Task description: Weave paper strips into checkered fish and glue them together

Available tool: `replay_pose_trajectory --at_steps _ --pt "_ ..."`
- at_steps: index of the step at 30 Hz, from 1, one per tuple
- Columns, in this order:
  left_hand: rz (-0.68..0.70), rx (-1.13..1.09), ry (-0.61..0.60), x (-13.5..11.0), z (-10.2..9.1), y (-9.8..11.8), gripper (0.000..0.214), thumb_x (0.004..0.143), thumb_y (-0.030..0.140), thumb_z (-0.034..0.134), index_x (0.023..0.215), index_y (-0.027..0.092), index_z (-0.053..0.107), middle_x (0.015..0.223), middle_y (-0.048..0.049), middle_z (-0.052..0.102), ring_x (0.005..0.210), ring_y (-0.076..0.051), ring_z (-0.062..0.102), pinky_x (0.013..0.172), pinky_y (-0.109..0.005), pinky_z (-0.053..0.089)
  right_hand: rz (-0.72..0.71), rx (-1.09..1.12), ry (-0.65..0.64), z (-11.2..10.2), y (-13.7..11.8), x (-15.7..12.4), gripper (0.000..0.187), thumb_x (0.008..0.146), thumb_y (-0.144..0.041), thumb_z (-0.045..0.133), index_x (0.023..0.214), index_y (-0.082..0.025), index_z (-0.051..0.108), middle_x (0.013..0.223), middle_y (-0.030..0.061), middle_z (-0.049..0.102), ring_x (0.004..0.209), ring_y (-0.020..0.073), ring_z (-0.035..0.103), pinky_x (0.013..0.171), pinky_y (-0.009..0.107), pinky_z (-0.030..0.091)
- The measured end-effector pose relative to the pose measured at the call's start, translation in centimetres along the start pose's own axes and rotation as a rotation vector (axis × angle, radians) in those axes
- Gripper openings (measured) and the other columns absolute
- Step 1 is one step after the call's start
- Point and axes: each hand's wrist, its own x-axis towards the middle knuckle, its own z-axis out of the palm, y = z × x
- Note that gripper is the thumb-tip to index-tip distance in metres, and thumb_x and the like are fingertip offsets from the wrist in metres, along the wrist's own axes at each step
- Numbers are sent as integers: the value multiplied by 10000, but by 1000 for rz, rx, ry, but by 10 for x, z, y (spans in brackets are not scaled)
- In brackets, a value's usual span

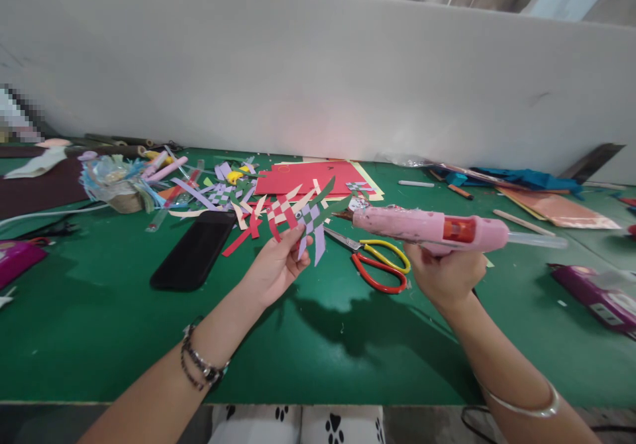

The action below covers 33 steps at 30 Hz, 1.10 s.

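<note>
My left hand [276, 266] pinches a small woven piece of green and purple paper strips [316, 221] and holds it up over the green table [99, 325]. My right hand [446, 273] grips a pink glue gun [430, 228] by its handle. The gun lies level, and its nozzle points left, close to the woven piece's right edge. A clear glue stick sticks out of the gun's back end on the right.
Scissors with red and yellow handles [380, 261] lie between my hands. A black phone [195, 249] lies left of my left hand. Loose paper strips, woven pieces and red sheets [308, 177] crowd the back. Purple packs [599, 291] lie at the right edge.
</note>
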Motion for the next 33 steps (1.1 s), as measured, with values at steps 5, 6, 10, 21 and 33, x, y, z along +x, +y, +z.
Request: replay_pose_trajectory --at_steps 5,6,10,21,33 --pt "-6 -15 12 1 -1 0 242 783 111 519 544 110 555 397 39 524 297 -36 472 335 -119 423 -66 -13 17 -1 -2 4 310 770 -381 423 524 -193 419 357 -33 366 302 103 374 320 211 206" --pt "-7 -14 12 1 -1 0 244 787 109 513 546 109 556 399 38 527 298 -36 474 336 -120 425 -73 -10 24 -1 -2 4 320 778 -385 414 524 -190 424 353 -35 362 296 102 372 319 210 206" --pt "-8 -13 6 1 -1 0 236 781 114 525 546 113 552 392 43 519 299 -33 470 338 -113 423 -72 -5 7 -2 -5 5 341 794 -397 387 550 -176 473 365 -25 387 301 102 386 323 206 218" --pt "-11 -6 11 0 1 0 246 781 114 524 537 112 548 385 44 518 290 -33 466 334 -115 422 -93 -6 22 -2 -4 4 346 807 -390 389 545 -176 458 348 -29 387 288 102 391 312 204 205" --pt "-9 -5 17 2 -2 1 220 763 137 557 544 119 549 387 47 518 296 -29 464 340 -105 416 -32 -50 33 -1 -1 2 256 751 -366 428 560 -194 424 381 -29 396 316 113 409 326 213 216"
